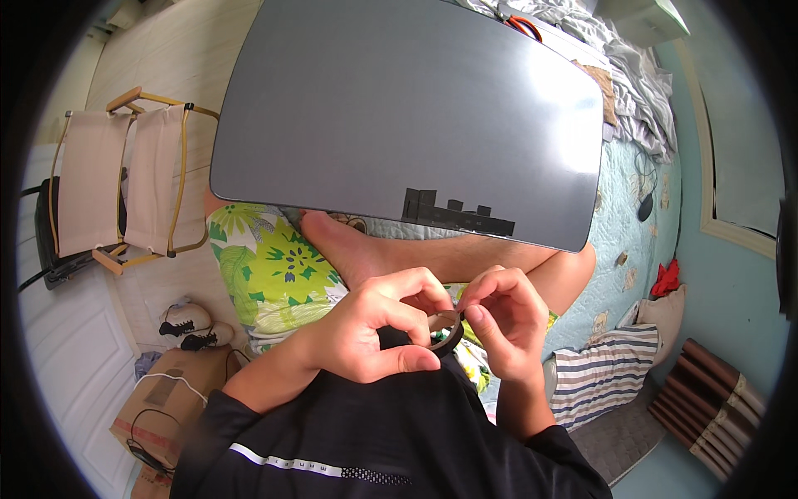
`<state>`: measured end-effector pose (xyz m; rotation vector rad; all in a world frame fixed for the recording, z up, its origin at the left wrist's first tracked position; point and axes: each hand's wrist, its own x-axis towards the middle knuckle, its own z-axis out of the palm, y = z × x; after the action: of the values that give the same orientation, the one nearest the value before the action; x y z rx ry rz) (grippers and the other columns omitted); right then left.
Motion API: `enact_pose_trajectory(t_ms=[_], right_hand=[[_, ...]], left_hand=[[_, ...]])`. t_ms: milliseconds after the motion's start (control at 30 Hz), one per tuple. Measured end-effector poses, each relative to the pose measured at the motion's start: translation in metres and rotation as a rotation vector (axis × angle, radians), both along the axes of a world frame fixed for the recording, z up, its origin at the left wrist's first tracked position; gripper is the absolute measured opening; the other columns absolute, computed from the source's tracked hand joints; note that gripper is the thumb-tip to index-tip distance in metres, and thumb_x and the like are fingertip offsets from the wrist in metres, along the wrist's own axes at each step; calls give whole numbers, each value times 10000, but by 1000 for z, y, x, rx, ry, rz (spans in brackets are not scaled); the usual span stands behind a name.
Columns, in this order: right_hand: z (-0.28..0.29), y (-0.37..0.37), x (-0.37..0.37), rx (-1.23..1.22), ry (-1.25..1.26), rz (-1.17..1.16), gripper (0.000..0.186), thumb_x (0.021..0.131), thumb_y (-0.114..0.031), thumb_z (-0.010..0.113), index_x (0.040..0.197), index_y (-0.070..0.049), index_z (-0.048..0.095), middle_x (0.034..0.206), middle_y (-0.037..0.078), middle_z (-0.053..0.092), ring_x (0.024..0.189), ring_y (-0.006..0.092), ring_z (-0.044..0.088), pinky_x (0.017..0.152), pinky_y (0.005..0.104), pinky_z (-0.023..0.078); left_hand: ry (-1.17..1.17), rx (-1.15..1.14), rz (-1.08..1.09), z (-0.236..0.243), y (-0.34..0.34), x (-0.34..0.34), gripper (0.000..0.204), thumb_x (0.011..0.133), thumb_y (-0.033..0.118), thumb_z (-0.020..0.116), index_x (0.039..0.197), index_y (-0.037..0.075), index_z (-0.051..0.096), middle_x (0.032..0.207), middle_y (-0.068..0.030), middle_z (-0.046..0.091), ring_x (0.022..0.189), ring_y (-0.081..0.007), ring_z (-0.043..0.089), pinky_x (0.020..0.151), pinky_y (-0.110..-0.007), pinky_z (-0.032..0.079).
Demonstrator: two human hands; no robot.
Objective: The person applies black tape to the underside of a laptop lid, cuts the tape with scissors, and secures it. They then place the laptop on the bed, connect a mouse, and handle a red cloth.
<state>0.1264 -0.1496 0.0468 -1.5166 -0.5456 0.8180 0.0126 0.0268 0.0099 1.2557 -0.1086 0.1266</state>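
I see my left hand point(366, 328) pinching the small roll of black tape point(446, 333) just above my lap, thumb under, fingers curled over its rim. My right hand point(503, 320) has its fingertips pressed together at the roll's edge, near the large grey board point(399, 108). I'd judge steady holding and a slow, straight peel works best.

Floor: pale wood boards point(179, 58) are seen at ten o'clock.
Chair: a folding frame chair point(125, 179) with beige fabric is set at nine o'clock.
Shoes: a pair point(189, 326) is placed near a cardboard box point(162, 407) at seven o'clock.
Bed: a light blue quilt point(632, 241) and grey crumpled bedding point(632, 75) are spread at two o'clock.
Wall: pale turquoise paint point(731, 274) is seen at three o'clock.
Pillow: a striped one point(594, 374) is laid at four o'clock.
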Motion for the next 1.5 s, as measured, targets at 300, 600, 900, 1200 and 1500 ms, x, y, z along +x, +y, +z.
enact_pose_trajectory(t_ms=[300, 600, 900, 1200, 1500], right_hand=[[0, -5, -2, 46, -213, 28, 185, 834, 158, 578, 904, 9, 492, 891, 108, 556, 768, 149, 561, 688, 245, 492], [-1, -5, -5, 69, -46, 31, 144, 872, 141, 532, 930, 13, 501, 937, 94, 557, 795, 119, 565, 726, 232, 491], [-7, -13, -3, 62, -89, -40, 163, 856, 151, 554, 918, 12, 494, 913, 90, 562, 790, 127, 588, 732, 241, 521], [-7, -10, -3, 1, -157, -3, 171, 833, 157, 561, 905, 11, 508, 873, 88, 583, 799, 142, 625, 745, 264, 537], [-10, -13, -2, -17, -239, -29, 226, 797, 155, 616, 846, -15, 474, 828, 92, 599, 730, 151, 609, 683, 257, 522]], left_hand=[[212, 234, 277, 13, -12, -10, 203, 804, 126, 792, 703, -11, 682, 802, -80, 631, 657, -156, 584, 574, -267, 450], [23, -49, -124, 17, 7, -6, 251, 797, 230, 750, 774, 0, 652, 1182, -230, 541, 916, -270, 601, 836, -363, 504], [58, 177, 16, 14, -1, -6, 199, 748, 116, 819, 835, 3, 680, 971, -116, 612, 877, -223, 618, 750, -328, 506], [98, 269, 49, 19, -6, 0, 163, 740, 80, 765, 769, -38, 655, 1045, -182, 639, 867, -254, 655, 763, -322, 529], [187, 335, 190, 30, -21, -5, 117, 699, 4, 743, 773, -59, 678, 970, -168, 684, 803, -253, 685, 710, -306, 540]])
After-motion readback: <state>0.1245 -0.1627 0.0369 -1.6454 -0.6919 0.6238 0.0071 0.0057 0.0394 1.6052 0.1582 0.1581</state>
